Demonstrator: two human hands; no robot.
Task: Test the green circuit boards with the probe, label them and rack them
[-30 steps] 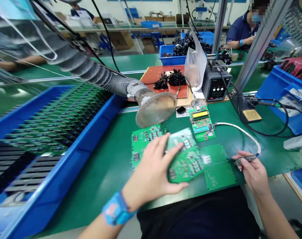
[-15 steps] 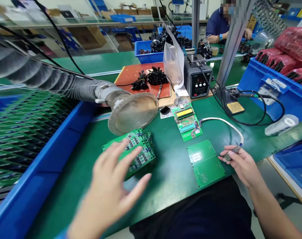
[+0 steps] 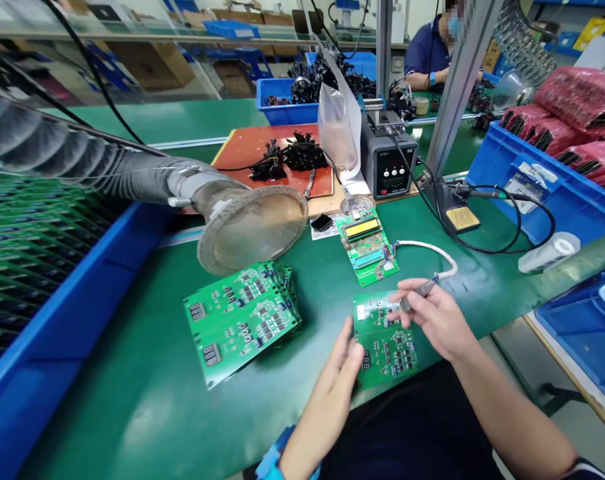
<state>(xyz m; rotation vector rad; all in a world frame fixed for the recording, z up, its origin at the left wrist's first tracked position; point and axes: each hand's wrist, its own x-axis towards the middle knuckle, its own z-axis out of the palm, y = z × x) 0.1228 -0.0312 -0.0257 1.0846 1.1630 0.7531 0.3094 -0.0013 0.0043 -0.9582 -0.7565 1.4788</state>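
Observation:
A green circuit board [image 3: 385, 340] lies component side up near the table's front edge. My left hand [image 3: 335, 373] is at its left edge, fingers stretched and nothing visible in them. My right hand [image 3: 432, 313] pinches a small grey probe connector [image 3: 416, 295] over the board's upper right part. A white sleeved cable [image 3: 432, 247] runs from it to a green board with a yellow display [image 3: 363, 243], behind. To the left sits a stack of green circuit boards [image 3: 242, 310] with components facing up.
A fume hose hood [image 3: 252, 227] hangs behind the stack. Blue bins [image 3: 82, 313] of boards stand at left. A soldering station [image 3: 390, 160], an iron holder [image 3: 460, 217] and a blue crate [image 3: 547, 180] with red packs stand behind and right. A person [image 3: 427, 53] sits beyond.
My left hand has moved right, from the stack to the front board. That board now shows its component side instead of its plain side. My right hand moved left over it with the connector.

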